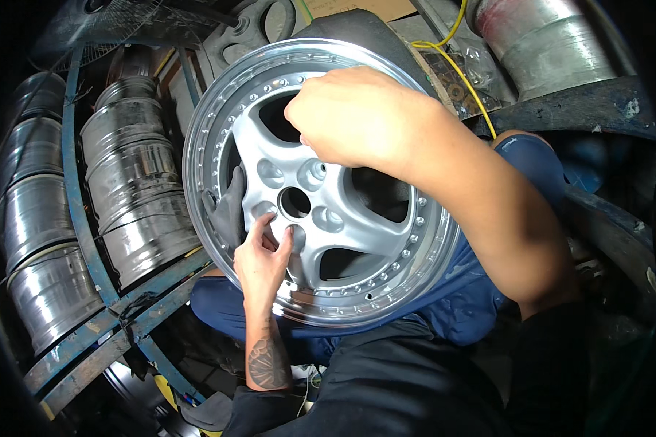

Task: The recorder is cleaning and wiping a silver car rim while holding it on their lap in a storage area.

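Note:
A silver multi-spoke wheel rim (361, 240) with small bolts around its inner ring and a polished lip lies before me, over my legs. My left hand (262, 262) is at the hub, thumb and forefinger spread beside the lug recesses near the round centre bore; it holds nothing that I can see. Over the upper spoke and the bolt ring, my right hand (350, 117) is curled with its back to the camera. Its fingertips are hidden, so whether it holds something does not show. A grey glove (229, 210) shows at the rim's left side, partly inside a spoke opening.
Stacked metal rim barrels (136, 175) stand at the left behind a blue metal frame (82, 191). Another barrel (546, 49) is at the upper right, near a yellow cable (464, 76). A fan (109, 27) and a cardboard piece (361, 8) are at the top.

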A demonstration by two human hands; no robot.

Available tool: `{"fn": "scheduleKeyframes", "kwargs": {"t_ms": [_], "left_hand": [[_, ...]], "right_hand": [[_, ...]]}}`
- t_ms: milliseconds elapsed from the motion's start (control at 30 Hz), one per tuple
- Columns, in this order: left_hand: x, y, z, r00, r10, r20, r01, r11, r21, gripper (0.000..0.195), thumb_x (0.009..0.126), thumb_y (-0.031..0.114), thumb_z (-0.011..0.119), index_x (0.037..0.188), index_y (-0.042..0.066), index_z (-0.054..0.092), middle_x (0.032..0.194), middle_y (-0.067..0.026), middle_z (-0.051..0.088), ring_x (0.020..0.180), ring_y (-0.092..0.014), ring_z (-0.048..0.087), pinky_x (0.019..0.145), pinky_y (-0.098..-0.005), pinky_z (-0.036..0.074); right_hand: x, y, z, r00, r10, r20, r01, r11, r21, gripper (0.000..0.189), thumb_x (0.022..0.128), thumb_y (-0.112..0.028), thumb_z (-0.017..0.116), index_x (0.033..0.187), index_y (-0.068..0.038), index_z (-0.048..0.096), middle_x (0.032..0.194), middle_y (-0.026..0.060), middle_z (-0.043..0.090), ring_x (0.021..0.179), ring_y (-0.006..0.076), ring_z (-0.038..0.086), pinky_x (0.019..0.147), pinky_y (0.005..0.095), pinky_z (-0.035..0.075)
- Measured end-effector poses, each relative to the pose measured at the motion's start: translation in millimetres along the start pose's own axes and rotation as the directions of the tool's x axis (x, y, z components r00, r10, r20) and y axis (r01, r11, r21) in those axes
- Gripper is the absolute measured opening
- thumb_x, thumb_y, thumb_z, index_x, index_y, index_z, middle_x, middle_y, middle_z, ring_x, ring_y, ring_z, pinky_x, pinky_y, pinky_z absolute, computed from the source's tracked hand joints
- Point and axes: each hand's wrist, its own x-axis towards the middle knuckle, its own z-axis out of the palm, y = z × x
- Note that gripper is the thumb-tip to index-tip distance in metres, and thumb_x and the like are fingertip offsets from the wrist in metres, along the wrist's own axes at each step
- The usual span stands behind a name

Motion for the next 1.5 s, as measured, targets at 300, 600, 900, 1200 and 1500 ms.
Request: {"fn": "scheduleKeyframes", "kwargs": {"t_ms": [300, 600, 900, 1200, 1500], "left_hand": [[11.2, 3.2, -8.5, 0.92, -0.127, 0.37, 0.387, 0.433, -0.814, 0.062, 0.095, 0.007, 0.065, 0.149, -0.014, 0.045, 0.064, 0.0082, 0.046, 0.053, -0.003, 0.041, 0.051, -0.0237, 0.036], [11.1, 3.1, -0.3, 0.985, -0.162, 0.059, 0.095, 0.23, -0.968, 0.046, 0.094, 0.003, 0.049, 0.137, -0.006, 0.062, 0.06, 0.008, 0.04, 0.05, -0.007, 0.037, 0.052, -0.0264, 0.038], [48.2, 29.3, -31.2, 0.889, 0.452, 0.076, -0.436, 0.782, 0.445, 0.043, 0.087, 0.014, 0.064, 0.129, 0.024, 0.072, 0.067, -0.0136, 0.07, 0.061, -0.032, 0.071, 0.063, -0.0442, 0.057], [63.0, 37.3, -56.4, 0.799, 0.53, 0.285, -0.596, 0.636, 0.49, 0.047, 0.083, 0.011, 0.061, 0.128, 0.02, 0.07, 0.07, -0.014, 0.07, 0.064, -0.033, 0.071, 0.061, -0.0457, 0.055], [98.4, 27.9, -83.2, 0.89, 0.44, 0.123, -0.412, 0.889, -0.197, 0.024, 0.088, 0.003, 0.053, 0.092, -0.003, 0.075, 0.07, -0.0128, 0.069, 0.063, -0.012, 0.064, 0.061, -0.0295, 0.05]], "right_hand": [[7.9, 1.4, 24.0, 0.999, 0.036, 0.004, -0.036, 0.999, 0.006, 0.013, 0.081, -0.007, 0.066, 0.081, 0.001, 0.076, 0.081, 0.0222, 0.073, 0.081, 0.0381, 0.075, 0.071, 0.0473, 0.06], [10.3, -1.8, 20.5, 0.994, 0.063, 0.084, -0.062, 0.998, -0.011, 0.019, 0.092, -0.018, 0.064, 0.095, -0.004, 0.076, 0.091, 0.0195, 0.075, 0.09, 0.0377, 0.075, 0.077, 0.0492, 0.06], [10.9, 2.4, 22.6, 0.994, 0.073, 0.077, -0.073, 0.997, 0.001, 0.018, 0.092, -0.019, 0.067, 0.097, -0.004, 0.076, 0.091, 0.0196, 0.075, 0.089, 0.0379, 0.075, 0.077, 0.0493, 0.06], [11.3, 8.0, 23.6, 0.997, 0.07, 0.038, -0.07, 0.998, 0.008, 0.018, 0.091, -0.019, 0.068, 0.095, -0.005, 0.077, 0.092, 0.0182, 0.075, 0.09, 0.0371, 0.074, 0.077, 0.0493, 0.06], [10.7, 10.1, 25.9, 0.997, 0.074, 0.003, -0.074, 0.997, 0.001, 0.016, 0.088, -0.011, 0.063, 0.093, -0.003, 0.076, 0.086, 0.0192, 0.074, 0.085, 0.0378, 0.074, 0.072, 0.0479, 0.06]]}}
